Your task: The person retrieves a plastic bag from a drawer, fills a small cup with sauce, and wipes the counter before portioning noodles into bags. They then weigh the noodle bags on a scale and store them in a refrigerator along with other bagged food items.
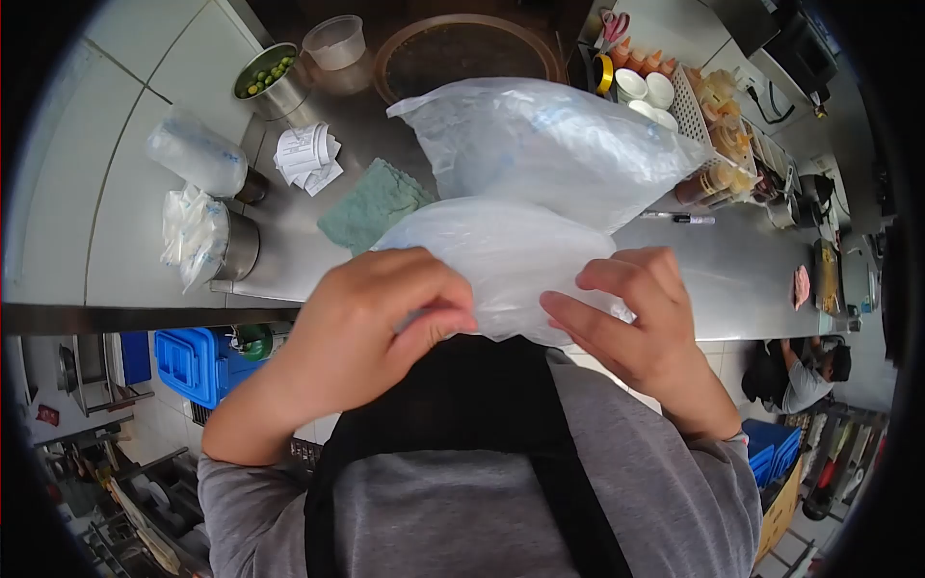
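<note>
A white translucent plastic bag (501, 250) is in front of my chest, puffed up, its near edge over the front of the steel counter. My left hand (381, 313) is closed on the bag's near left edge, thumb and index finger pinched together. On the other side, my right hand (641, 323) touches the bag with its fingers apart; a bit of plastic shows between them. Behind lies a larger clear plastic bag (549, 140), crumpled and shiny, on the counter. A green cloth (371, 207) is just left of both bags.
On the steel counter (713, 270) are paper slips (306, 159), a metal pot of green limes (270, 82), a plastic tub (335, 43) and a round brown tray (467, 24). Bag-lined containers (202, 236) stand left. Right are a marker (692, 220), white cups (647, 89) and sauce bottles (646, 60). Another person (805, 376) is at far right.
</note>
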A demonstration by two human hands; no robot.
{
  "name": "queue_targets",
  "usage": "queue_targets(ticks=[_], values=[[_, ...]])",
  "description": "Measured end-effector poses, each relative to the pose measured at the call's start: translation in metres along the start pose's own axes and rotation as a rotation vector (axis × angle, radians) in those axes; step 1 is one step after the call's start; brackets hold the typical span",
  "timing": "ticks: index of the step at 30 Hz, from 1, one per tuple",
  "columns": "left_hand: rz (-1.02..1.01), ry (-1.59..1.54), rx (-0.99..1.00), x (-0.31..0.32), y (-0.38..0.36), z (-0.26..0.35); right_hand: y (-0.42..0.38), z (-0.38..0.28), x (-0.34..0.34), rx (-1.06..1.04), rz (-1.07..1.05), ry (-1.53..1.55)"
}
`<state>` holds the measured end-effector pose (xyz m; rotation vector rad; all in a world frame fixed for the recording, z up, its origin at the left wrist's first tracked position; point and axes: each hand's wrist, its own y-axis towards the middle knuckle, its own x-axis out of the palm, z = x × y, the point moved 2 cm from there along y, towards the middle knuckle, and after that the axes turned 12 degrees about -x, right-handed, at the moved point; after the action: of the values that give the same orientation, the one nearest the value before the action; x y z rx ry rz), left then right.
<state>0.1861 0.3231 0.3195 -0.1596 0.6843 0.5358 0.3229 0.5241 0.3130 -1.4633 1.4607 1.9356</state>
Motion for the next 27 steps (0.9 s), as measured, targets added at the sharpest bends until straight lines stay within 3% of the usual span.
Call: queue_targets(ticks=[1,4,8,11,14,16,17,19,21,22,27], values=[[-0.015,-0.008,0.003,-0.008,0.001,-0.001,0.004,-0.003,0.001,-0.052,0.056,-0.098],[-0.182,-0.301,-0.229,-0.026,0.013,-0.007,0.013,-0.016,0.011,-0.005,0.119,-0.188],[-0.266,-0.239,-0.120,-0.031,0.024,-0.012,0.016,-0.027,0.020,0.008,0.127,-0.338],[-0.121,0.030,0.078,-0.025,0.027,-0.007,0.015,-0.026,0.023,0.167,0.100,-0.189],[-0.286,0.117,0.112,-0.026,0.032,-0.007,0.023,-0.027,0.022,0.373,0.264,-0.083],[-0.426,0.045,-0.103,-0.029,0.034,-0.002,0.022,-0.023,0.025,0.403,0.325,-0.126],[-0.435,0.050,-0.089,-0.028,0.035,-0.003,0.021,-0.023,0.026,0.417,0.384,-0.155],[-0.381,-0.166,-0.168,-0.027,0.037,-0.011,0.020,-0.029,0.025,0.414,0.396,-0.263],[-0.381,-0.220,-0.110,-0.025,0.038,-0.011,0.019,-0.040,0.023,0.165,0.260,-0.469],[-0.347,-0.248,-0.148,-0.026,0.038,-0.011,0.015,-0.044,0.027,0.136,0.224,-0.495],[-0.318,-0.332,-0.098,-0.026,0.036,-0.013,0.013,-0.048,0.030,0.136,0.226,-0.494]])
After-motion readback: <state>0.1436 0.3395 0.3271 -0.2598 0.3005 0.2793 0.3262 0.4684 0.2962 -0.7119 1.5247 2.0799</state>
